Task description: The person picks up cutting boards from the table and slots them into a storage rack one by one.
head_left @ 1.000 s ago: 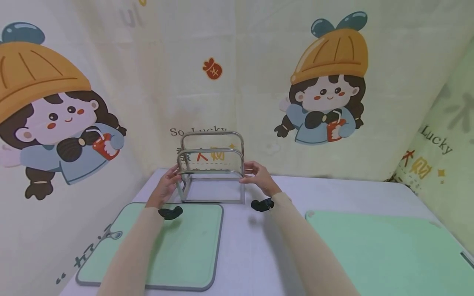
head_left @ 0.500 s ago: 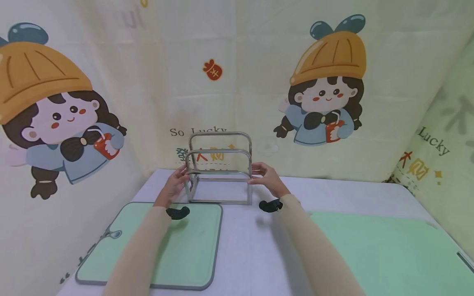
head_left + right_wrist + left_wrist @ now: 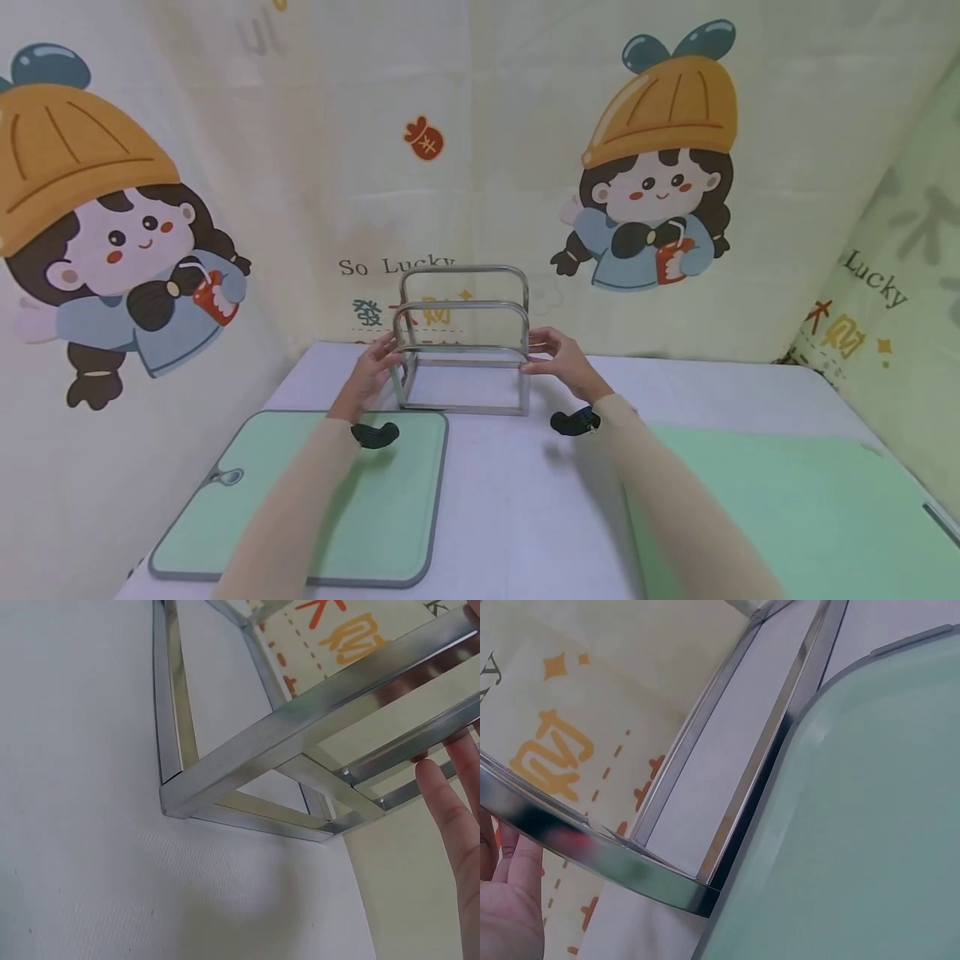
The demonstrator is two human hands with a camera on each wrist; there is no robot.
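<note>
A silver metal rack (image 3: 465, 410) with several upright looped bars stands at the back of the white table. My left hand (image 3: 365, 377) holds its left side and my right hand (image 3: 567, 367) holds its right side, thumb in front and fingers reaching behind the post. In the left wrist view, the left hand (image 3: 510, 919) shows behind the rack's curved side bar (image 3: 641, 877). The right wrist view has the fingers of the right hand (image 3: 457, 802) against the bars of the rack (image 3: 259, 746). The rack's near bottom bar lies along the edge of a pale green board (image 3: 870, 795).
The grey-rimmed green board (image 3: 397, 500) lies on the table at front left, under the left forearm. Another green board (image 3: 772, 500) lies at right, partly covered by the right sleeve. A printed cloth (image 3: 480, 183) hangs close behind the rack. Each wrist wears a black device (image 3: 576, 422).
Both hands have shifted the rack to the right along the back of the table. Their hold on its two sides looks the same. The boards have stayed in place.
</note>
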